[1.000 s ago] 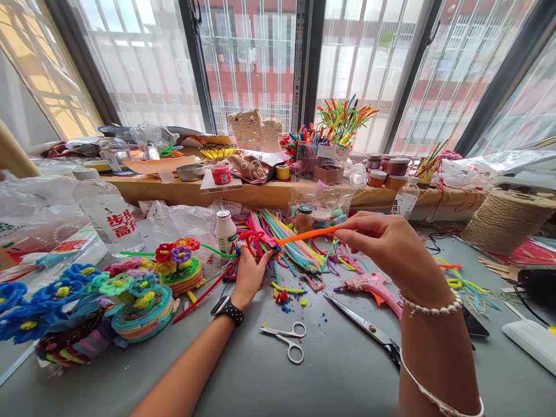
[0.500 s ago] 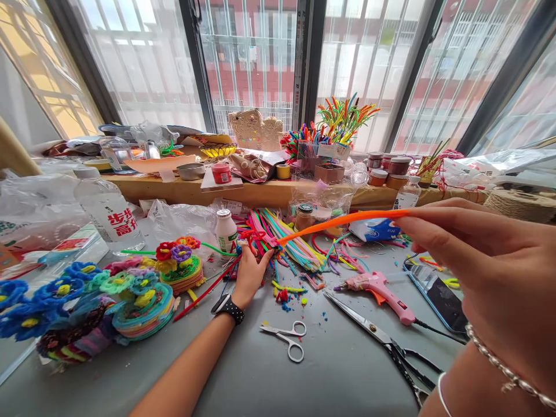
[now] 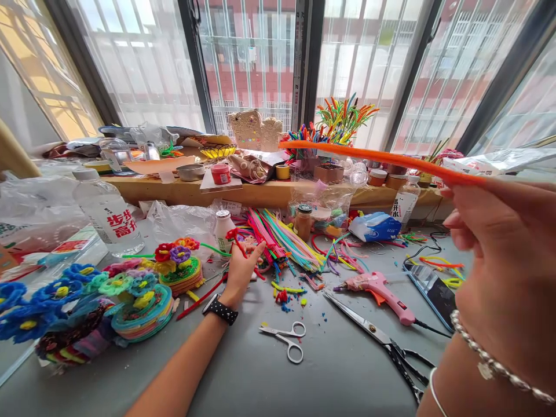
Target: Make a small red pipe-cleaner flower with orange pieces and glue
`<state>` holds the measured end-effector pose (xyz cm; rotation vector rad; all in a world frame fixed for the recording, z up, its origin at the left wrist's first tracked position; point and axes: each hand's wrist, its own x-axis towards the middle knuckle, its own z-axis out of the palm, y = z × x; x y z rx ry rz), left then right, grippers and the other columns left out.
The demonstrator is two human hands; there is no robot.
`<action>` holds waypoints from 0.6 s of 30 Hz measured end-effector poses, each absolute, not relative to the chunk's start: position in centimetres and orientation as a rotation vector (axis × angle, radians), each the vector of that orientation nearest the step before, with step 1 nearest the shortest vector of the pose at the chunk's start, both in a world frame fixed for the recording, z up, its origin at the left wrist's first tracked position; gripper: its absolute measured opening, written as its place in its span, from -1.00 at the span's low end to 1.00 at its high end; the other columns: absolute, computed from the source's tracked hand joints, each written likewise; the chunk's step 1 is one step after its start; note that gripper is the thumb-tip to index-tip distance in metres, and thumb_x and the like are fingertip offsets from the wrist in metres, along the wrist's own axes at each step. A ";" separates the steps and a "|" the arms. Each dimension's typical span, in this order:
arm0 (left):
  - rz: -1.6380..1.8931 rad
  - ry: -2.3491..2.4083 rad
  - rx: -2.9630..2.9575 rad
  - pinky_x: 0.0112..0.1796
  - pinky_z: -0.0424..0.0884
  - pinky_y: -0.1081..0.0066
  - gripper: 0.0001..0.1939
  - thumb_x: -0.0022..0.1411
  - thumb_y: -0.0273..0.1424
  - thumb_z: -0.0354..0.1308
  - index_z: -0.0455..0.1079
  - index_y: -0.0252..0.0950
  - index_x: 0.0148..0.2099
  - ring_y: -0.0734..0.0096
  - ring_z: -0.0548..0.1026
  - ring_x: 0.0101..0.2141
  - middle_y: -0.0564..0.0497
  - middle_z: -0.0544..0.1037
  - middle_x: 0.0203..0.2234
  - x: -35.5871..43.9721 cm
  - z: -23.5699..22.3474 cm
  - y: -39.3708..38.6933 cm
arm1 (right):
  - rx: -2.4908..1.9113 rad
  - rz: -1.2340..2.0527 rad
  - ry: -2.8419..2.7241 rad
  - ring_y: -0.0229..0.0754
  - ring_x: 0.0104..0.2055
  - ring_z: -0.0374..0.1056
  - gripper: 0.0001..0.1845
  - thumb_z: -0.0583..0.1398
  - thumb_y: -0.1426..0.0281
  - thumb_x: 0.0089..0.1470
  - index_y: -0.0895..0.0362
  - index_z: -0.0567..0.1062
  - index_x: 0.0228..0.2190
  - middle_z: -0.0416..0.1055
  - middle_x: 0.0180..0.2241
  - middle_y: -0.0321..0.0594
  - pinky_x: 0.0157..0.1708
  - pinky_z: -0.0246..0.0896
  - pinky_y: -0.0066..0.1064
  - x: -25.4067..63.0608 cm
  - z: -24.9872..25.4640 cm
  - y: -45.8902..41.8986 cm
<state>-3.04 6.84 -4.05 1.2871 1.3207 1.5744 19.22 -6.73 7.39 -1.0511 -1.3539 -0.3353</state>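
An orange pipe cleaner (image 3: 373, 153) stretches leftward from my right hand (image 3: 504, 237), its near end pinched between the fingers. My left hand (image 3: 243, 272), with a watch at its wrist, is over the table in front of a small white bottle (image 3: 223, 227). A red pipe cleaner piece (image 3: 233, 234) with a curled head runs through that hand's grip; the fingertips are partly hidden. Just right of it lies a bundle of many-coloured pipe cleaners (image 3: 299, 243). Below are cut scraps (image 3: 284, 296) and small silver scissors (image 3: 284, 334).
Pipe-cleaner flower pots (image 3: 143, 313) stand at the left, near a water bottle (image 3: 108, 217). Large scissors (image 3: 373, 328), a pink glue gun (image 3: 380, 292) and a phone (image 3: 434, 292) lie at the right. A crowded wooden ledge (image 3: 182, 190) runs along the window.
The orange pipe cleaner has come free of the bundle and swung up, as my right hand moved right. My left hand has left the bundle and shifted left with the red piece.
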 end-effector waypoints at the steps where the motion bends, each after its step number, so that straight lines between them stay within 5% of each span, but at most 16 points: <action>1: 1.601 1.280 1.263 -0.66 0.27 0.52 -0.61 -0.15 -0.19 0.14 -0.03 -0.25 -0.47 0.53 0.38 -0.66 0.16 0.32 -0.59 -3.2 -3.7 6.8 | -1.033 -0.347 -1.220 -0.11 -0.24 0.28 -0.70 0.06 0.43 0.01 -0.06 0.37 -0.18 0.32 -0.29 -0.28 -0.40 0.22 -0.33 18.2 8.0 -6.3; 4: 1.664 1.163 1.216 -0.58 0.32 0.51 -0.63 -0.07 -0.18 0.08 -0.07 -0.24 -0.49 0.50 0.44 -0.57 0.12 0.37 -0.55 -3.6 -2.5 6.2 | -1.032 -0.284 -1.255 -0.27 -0.40 0.29 -0.86 0.11 0.45 -0.03 0.08 0.47 -0.40 0.35 -0.43 -0.28 -0.52 0.20 -0.45 15.8 8.9 -4.7; 9: 1.614 0.768 1.150 -0.51 0.37 0.45 -0.67 -0.02 -0.27 0.10 -0.04 -0.24 -0.47 0.38 0.48 -0.48 0.02 0.46 -0.51 -3.6 -1.0 4.6 | -1.041 -0.483 -1.553 -0.26 -0.37 0.26 -0.84 0.07 0.50 0.00 0.18 0.46 -0.41 0.37 -0.44 -0.23 -0.37 0.20 -0.41 11.1 6.4 -2.5; 18: 1.656 0.774 0.992 -0.53 0.35 0.51 -0.63 -0.10 -0.41 0.18 -0.05 -0.20 -0.47 0.36 0.50 -0.50 0.11 0.51 -0.56 -4.0 -0.3 4.3 | -1.128 -0.471 -2.042 -0.25 -0.45 0.21 -0.85 0.07 0.52 -0.03 0.17 0.41 -0.53 0.32 -0.51 -0.24 -0.52 0.08 -0.45 5.3 2.1 -2.3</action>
